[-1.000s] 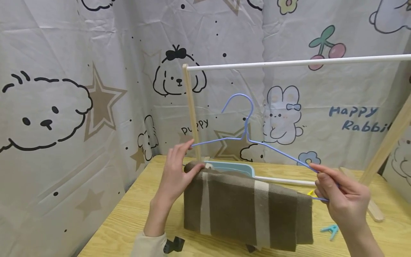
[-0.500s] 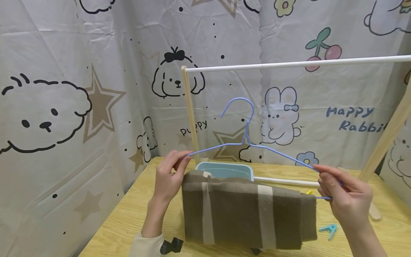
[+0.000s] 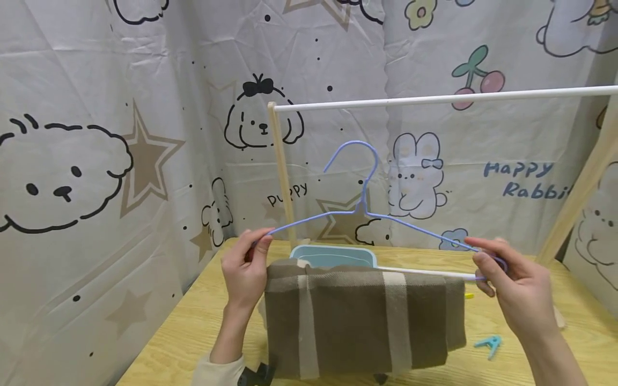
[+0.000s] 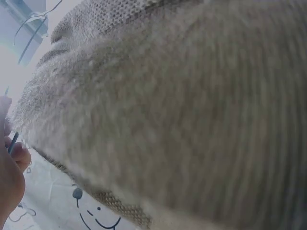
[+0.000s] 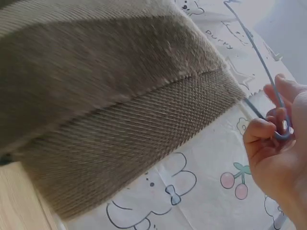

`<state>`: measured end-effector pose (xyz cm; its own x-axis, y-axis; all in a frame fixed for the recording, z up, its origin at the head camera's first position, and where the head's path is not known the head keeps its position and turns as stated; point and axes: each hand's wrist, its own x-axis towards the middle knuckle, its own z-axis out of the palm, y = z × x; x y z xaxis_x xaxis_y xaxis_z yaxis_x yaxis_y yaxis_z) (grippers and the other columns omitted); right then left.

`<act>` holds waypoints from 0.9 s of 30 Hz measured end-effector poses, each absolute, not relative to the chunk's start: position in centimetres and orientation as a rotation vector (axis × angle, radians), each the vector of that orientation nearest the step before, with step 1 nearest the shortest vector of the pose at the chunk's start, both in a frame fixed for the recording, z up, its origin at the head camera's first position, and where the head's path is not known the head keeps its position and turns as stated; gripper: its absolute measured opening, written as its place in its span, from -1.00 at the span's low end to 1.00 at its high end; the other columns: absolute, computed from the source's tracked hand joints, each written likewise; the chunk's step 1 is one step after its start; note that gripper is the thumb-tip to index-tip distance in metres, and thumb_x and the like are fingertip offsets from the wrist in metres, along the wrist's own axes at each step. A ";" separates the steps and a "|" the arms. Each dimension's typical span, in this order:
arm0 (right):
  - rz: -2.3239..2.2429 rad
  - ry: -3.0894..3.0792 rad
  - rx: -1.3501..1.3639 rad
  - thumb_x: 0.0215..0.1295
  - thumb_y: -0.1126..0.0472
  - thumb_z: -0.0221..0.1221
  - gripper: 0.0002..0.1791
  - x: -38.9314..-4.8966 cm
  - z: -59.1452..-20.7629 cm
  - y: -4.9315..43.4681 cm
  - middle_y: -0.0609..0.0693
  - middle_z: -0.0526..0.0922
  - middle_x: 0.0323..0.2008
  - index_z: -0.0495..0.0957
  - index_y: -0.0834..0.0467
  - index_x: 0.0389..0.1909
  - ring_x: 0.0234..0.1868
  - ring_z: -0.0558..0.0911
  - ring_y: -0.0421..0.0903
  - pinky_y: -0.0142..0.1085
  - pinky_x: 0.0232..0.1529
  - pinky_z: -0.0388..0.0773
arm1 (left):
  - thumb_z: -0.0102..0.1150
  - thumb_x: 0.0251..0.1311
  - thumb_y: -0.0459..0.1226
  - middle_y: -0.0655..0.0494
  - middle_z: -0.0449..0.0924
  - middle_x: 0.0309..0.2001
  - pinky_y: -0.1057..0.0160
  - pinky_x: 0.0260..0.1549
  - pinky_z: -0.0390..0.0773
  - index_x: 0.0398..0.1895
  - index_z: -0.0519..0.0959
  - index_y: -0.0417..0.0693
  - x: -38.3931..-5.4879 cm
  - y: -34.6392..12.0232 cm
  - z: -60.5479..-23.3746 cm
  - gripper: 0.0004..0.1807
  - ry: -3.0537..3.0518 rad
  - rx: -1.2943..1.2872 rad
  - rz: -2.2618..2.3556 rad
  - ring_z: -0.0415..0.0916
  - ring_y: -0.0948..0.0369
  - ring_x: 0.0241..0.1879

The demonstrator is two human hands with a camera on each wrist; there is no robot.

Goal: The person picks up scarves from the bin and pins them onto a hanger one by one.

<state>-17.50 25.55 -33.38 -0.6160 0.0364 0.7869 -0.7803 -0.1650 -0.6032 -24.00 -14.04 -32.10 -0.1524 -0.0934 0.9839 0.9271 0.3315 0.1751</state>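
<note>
A light-blue wire hanger [image 3: 363,199] is held up in front, its hook pointing upward. Over its lower bar hangs a folded brown woven cloth [image 3: 354,321] with pale stripes. My left hand [image 3: 245,268] pinches the hanger's left arm near its end. At the other end, my right hand [image 3: 516,287] grips the right corner, fingers curled around the wire. The cloth [image 4: 158,115] fills most of the left wrist view. In the right wrist view, the hanger's bar [image 5: 254,108] enters the cloth [image 5: 134,100] beside my right hand [image 5: 283,148].
A wooden rack with a white top rail [image 3: 410,101] stands behind the hanger. On the table [image 3: 178,332] are a pale-blue tub [image 3: 333,248], partly hidden by the cloth, a turquoise clothes peg [image 3: 490,344] and a small yellow object [image 3: 469,295]. Printed curtains surround the table.
My left hand has come off the cloth's top edge and moved left and down onto the hanger's arm. Hanger and cloth have shifted slightly left, and the hanger's right end has risen.
</note>
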 end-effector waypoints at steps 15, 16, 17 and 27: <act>1.692 -1.934 0.553 0.38 0.53 0.07 -0.46 -18.4 -34.0 27.5 -0.04 0.54 0.00 0.34 0.29 0.37 -0.07 0.58 -0.32 -0.58 -0.13 0.56 | 0.27 0.11 -0.61 -0.02 0.40 -0.62 0.46 -0.69 0.08 -0.31 0.70 -0.40 -23.4 -14.1 -31.5 -0.90 -1.380 -0.582 -1.210 0.09 0.42 -0.65; 1.665 -1.955 0.536 0.37 0.52 0.08 -0.48 -18.6 -34.1 27.6 -0.05 0.56 -0.01 0.36 0.29 0.35 -0.07 0.58 -0.32 -0.59 -0.13 0.55 | 0.27 0.10 -0.61 -0.02 0.40 -0.62 0.45 -0.69 0.08 -0.31 0.70 -0.40 -23.4 -14.1 -31.4 -0.89 -1.379 -0.569 -1.212 0.09 0.42 -0.65; 1.633 -1.980 0.519 0.37 0.51 0.09 -0.50 -18.7 -34.2 27.7 -0.07 0.56 -0.02 0.38 0.30 0.33 -0.07 0.58 -0.33 -0.59 -0.13 0.55 | 0.27 0.10 -0.61 -0.02 0.41 -0.62 0.45 -0.70 0.08 -0.31 0.70 -0.39 -23.4 -14.1 -31.4 -0.89 -1.381 -0.555 -1.211 0.08 0.42 -0.66; 1.345 -2.247 0.340 0.44 0.33 0.12 -0.54 -19.8 -36.2 29.7 -0.35 0.56 -0.01 0.43 0.15 0.34 -0.02 0.52 -0.47 -0.70 -0.07 0.47 | 0.29 0.09 -0.59 -0.07 0.48 -0.62 0.45 -0.70 0.08 -0.32 0.71 -0.38 -23.7 -14.2 -31.7 -0.90 -1.389 -0.583 -1.171 0.08 0.40 -0.67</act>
